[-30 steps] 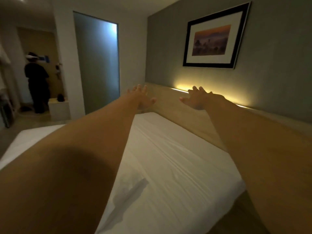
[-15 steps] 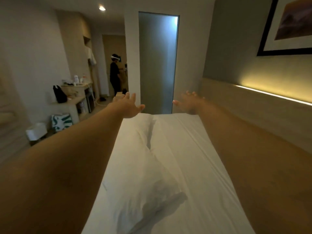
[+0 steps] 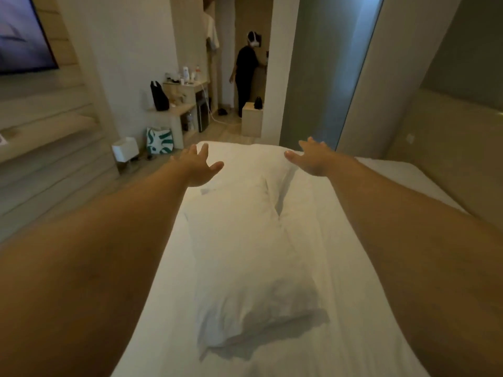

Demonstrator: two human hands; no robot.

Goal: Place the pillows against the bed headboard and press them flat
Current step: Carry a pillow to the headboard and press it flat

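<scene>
A long white pillow [image 3: 245, 240] lies lengthwise down the middle of the white bed [image 3: 340, 308], its near end puffed up. A second white pillow [image 3: 255, 156] seems to lie across the far end. My left hand [image 3: 198, 167] hovers over the far left part of the pillow, fingers spread, holding nothing. My right hand [image 3: 313, 159] reaches out above the far right side, also spread and empty. The wooden headboard [image 3: 441, 148] runs along the right edge of the view, apart from the pillows.
A person in dark clothes [image 3: 246, 72] stands in the hallway beyond the bed. A wooden desk with shelves [image 3: 179, 104], a black bag [image 3: 159, 96], a green-and-white bag [image 3: 159, 141] and a small white bin [image 3: 125, 149] are on the left. A frosted glass panel [image 3: 326, 77] rises behind the bed.
My view has swung left, away from the headboard and picture toward the room. Both outstretched hands moved with it and now hover over the pillows.
</scene>
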